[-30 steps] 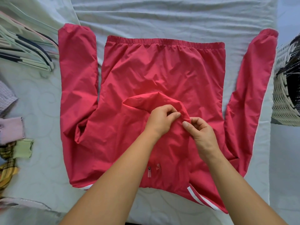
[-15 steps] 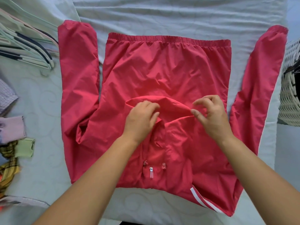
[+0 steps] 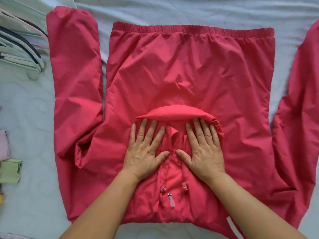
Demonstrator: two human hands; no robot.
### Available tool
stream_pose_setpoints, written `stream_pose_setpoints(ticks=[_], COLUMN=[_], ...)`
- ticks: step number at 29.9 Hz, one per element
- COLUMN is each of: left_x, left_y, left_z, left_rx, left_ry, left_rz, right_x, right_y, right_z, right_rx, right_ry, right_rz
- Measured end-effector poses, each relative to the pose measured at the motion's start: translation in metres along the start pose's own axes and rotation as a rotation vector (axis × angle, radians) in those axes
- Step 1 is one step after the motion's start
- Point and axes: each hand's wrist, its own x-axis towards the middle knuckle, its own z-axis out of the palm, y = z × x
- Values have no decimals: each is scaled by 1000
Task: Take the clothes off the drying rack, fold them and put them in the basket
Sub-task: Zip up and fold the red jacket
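Left hand (image 3: 145, 149) and right hand (image 3: 204, 147), fingers straight, flatten folded hood on red jacket (image 3: 189, 75), gripping nothing. Thin, slippery shell; likely best lifted by sleeves.

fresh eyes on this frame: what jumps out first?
A big red jacket lies spread over the pale sheet and fills most of the view, with its sleeves out to both sides. At its centre the left hand and right hand press flat, fingers straight, on the folded-down hood. A pile of hangers lies at the top left.
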Motion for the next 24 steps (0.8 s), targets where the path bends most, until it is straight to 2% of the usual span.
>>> stream_pose_setpoints(ticks=[4, 6, 9, 11, 14, 17, 19, 21, 24], left_x=[3, -4, -31, -60, -99, -113, -110, -107, -103], left_y=[-1, -1, 5, 17, 36, 44, 45, 49, 67], left_z=[-8, -25, -43, -45, -28, -6, -5, -17, -43], left_rx=[-40, -125, -217, -235, -207, -147, -146, -194, -395], left_ry=[-6, 9, 74, 82, -24, -137, -166, -106, 60], left_rz=[6, 8, 42, 34, 30, -9, -32, -56, -41], right_x=[2, 3, -10, -36, -73, -78, -73, -73, -75], right_y=[0, -1, -1, -8, -19, -17, -13, -12, -7], right_z=[0, -12, -35, -45, -32, 0, 7, 2, -13], right_rx=[-22, 73, 323, 360, 282, 121, 76, 119, 258], right_ry=[-11, -9, 141, 221, 123, -34, -80, -74, -13], right_rz=[3, 22, 48, 31, -30, 8, 43, 37, 11])
